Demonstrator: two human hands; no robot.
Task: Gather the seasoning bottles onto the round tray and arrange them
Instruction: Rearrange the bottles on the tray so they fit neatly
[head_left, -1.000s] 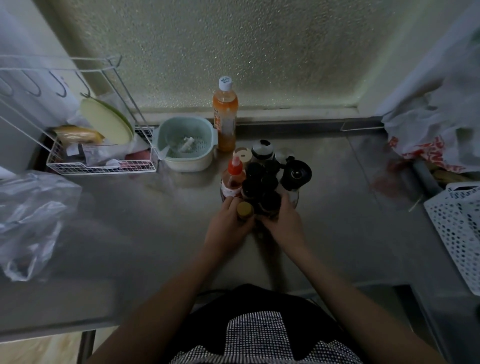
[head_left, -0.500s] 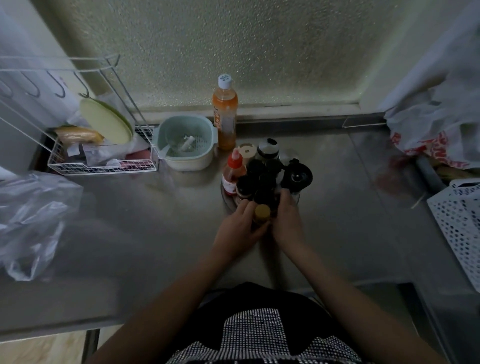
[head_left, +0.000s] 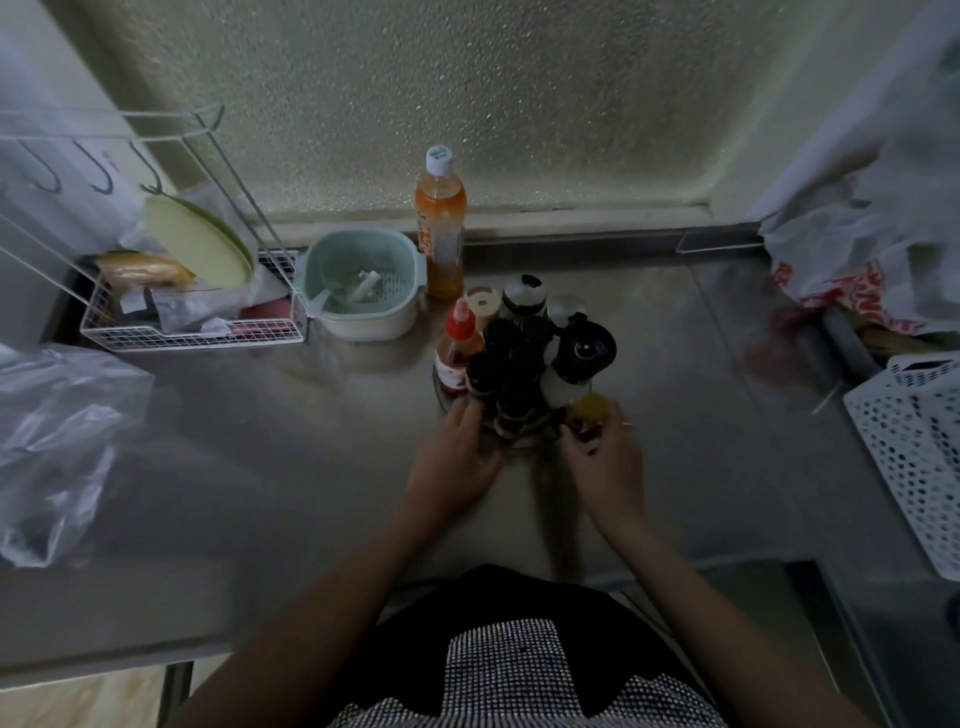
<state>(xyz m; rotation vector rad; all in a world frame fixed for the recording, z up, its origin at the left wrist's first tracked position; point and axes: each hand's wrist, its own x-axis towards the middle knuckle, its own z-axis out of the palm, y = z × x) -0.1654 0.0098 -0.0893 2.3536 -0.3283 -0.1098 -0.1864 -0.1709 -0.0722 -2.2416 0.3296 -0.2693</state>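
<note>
A tight cluster of seasoning bottles stands on the round tray (head_left: 524, 446) in the middle of the steel counter. It includes a red-capped sauce bottle (head_left: 457, 353), several dark-capped jars (head_left: 501, 338) and a black-lidded dispenser (head_left: 587, 351). My right hand (head_left: 602, 457) grips a small yellow-capped bottle (head_left: 589, 410) at the tray's near right edge. My left hand (head_left: 457, 457) rests with its fingers against the near left jars and the tray's rim. The tray is mostly hidden under the bottles and my hands.
A tall orange bottle (head_left: 440, 228) stands behind the cluster by the window. A pale green colander bowl (head_left: 363, 283) and a white wire rack (head_left: 192, 312) sit at the left. Plastic bags lie at far left (head_left: 57, 447) and back right (head_left: 857, 249); a white perforated basket (head_left: 914, 457) stands at right.
The yellow-capped bottle has passed from between my hands at the tray's front to the near right side, now in my right hand. My left hand stayed at the near left.
</note>
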